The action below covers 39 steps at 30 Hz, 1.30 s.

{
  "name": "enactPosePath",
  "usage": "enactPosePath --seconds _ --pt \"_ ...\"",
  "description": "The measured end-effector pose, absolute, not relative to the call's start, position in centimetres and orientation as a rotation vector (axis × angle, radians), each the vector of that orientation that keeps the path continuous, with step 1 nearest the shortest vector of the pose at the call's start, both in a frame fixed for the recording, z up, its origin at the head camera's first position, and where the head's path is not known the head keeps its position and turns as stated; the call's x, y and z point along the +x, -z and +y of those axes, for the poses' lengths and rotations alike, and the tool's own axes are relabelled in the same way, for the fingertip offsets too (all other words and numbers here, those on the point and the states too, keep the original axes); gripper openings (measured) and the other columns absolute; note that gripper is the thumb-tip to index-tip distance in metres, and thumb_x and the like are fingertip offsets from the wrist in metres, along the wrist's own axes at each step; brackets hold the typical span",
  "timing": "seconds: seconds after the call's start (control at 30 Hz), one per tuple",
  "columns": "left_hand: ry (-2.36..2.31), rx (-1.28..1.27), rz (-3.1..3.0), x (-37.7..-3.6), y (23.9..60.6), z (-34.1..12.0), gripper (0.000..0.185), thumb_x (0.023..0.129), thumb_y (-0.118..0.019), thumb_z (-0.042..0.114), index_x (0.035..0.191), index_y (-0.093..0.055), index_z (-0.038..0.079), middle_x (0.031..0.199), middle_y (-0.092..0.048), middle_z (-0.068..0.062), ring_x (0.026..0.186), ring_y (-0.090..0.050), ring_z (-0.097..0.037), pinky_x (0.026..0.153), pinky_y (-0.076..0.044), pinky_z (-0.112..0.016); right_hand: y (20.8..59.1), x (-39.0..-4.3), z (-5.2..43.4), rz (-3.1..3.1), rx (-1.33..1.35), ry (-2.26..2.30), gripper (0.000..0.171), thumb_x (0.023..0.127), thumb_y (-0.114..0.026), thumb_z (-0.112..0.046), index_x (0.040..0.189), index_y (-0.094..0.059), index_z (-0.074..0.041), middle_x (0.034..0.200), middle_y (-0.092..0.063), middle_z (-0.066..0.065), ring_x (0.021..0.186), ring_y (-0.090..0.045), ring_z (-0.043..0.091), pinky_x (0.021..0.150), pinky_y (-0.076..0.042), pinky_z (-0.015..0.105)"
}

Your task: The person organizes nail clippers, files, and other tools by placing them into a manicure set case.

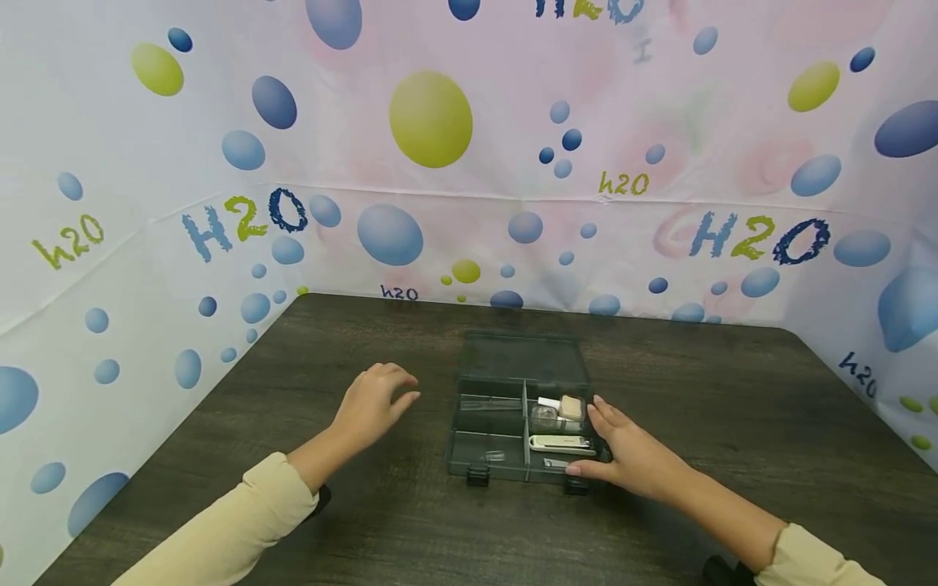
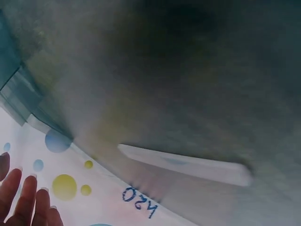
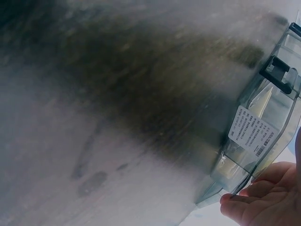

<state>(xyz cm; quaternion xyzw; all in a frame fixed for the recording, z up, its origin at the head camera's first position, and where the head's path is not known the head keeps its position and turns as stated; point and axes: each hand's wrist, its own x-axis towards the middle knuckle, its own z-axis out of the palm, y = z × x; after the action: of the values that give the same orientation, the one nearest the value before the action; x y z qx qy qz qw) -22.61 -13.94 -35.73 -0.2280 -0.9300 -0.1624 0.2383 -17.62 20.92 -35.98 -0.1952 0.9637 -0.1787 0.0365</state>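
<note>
A dark translucent compartment box (image 1: pixel 488 470) lies on the table with its lid (image 1: pixel 523 356) folded back. My right hand (image 1: pixel 633 456) grips the box's right end, thumb at the front corner; in the right wrist view its fingers (image 3: pixel 261 197) lie against the side, below a white label (image 3: pixel 252 132). My left hand (image 1: pixel 374 407) hovers left of the box, fingers loosely bent and holding nothing. In the right compartments are a cream nail clipper (image 1: pixel 562 443), a beige square piece (image 1: pixel 572 408) and a small clear item (image 1: pixel 545 417). A small clear piece (image 1: pixel 495 456) sits front left.
Two black latches, one of them the left latch (image 1: pixel 478 475), stick out at the box's front. The dark wood table (image 1: pixel 352 342) meets a backdrop (image 1: pixel 506 171) printed with bubbles. In the left wrist view lies a long whitish shape (image 2: pixel 188 165), its kind unclear.
</note>
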Motion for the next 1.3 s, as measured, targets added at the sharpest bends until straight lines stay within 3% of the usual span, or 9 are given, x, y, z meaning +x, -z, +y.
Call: enactPosePath --seconds 0.3,0.83,1.03,1.3 --pt "0.624 -0.497 -2.629 -21.5 36.5 -16.1 0.027 0.081 -0.071 0.021 0.102 -0.068 0.003 0.104 -0.066 -0.012 0.097 -0.061 -0.031 0.081 -0.052 -0.045 36.1 -17.6 21.0 2.967 -0.609 0.561 0.104 0.075 -0.059 -0.066 0.139 -0.031 0.011 0.147 -0.021 0.032 0.133 -0.028 0.049 0.099 -0.036 0.062" --pt "0.623 -0.349 -2.811 -19.6 37.4 -19.5 0.035 0.083 -0.069 0.019 0.111 -0.063 -0.002 0.111 -0.061 -0.018 0.103 -0.059 -0.036 0.084 -0.051 -0.049 36.1 -17.6 21.0 2.976 -0.629 0.553 0.103 0.076 -0.060 -0.065 0.139 -0.032 0.012 0.147 -0.023 0.033 0.132 -0.029 0.049 0.098 -0.037 0.061" --pt "0.621 -0.298 -2.891 -19.1 37.3 -20.1 0.033 0.081 -0.070 0.014 0.107 -0.062 -0.005 0.107 -0.061 -0.020 0.100 -0.059 -0.038 0.082 -0.051 -0.049 36.2 -17.6 21.0 2.975 -0.634 0.551 0.103 0.076 -0.060 -0.064 0.139 -0.032 0.012 0.147 -0.023 0.033 0.132 -0.029 0.049 0.098 -0.037 0.061" --pt "0.573 -0.226 -2.979 -19.0 37.0 -20.8 0.026 0.077 -0.074 0.011 0.092 -0.063 -0.007 0.089 -0.060 -0.017 0.080 -0.060 -0.027 0.068 -0.052 -0.040 36.0 -17.6 21.0 2.972 -0.631 0.554 0.103 0.076 -0.059 -0.065 0.139 -0.032 0.012 0.147 -0.022 0.033 0.132 -0.029 0.049 0.098 -0.037 0.061"
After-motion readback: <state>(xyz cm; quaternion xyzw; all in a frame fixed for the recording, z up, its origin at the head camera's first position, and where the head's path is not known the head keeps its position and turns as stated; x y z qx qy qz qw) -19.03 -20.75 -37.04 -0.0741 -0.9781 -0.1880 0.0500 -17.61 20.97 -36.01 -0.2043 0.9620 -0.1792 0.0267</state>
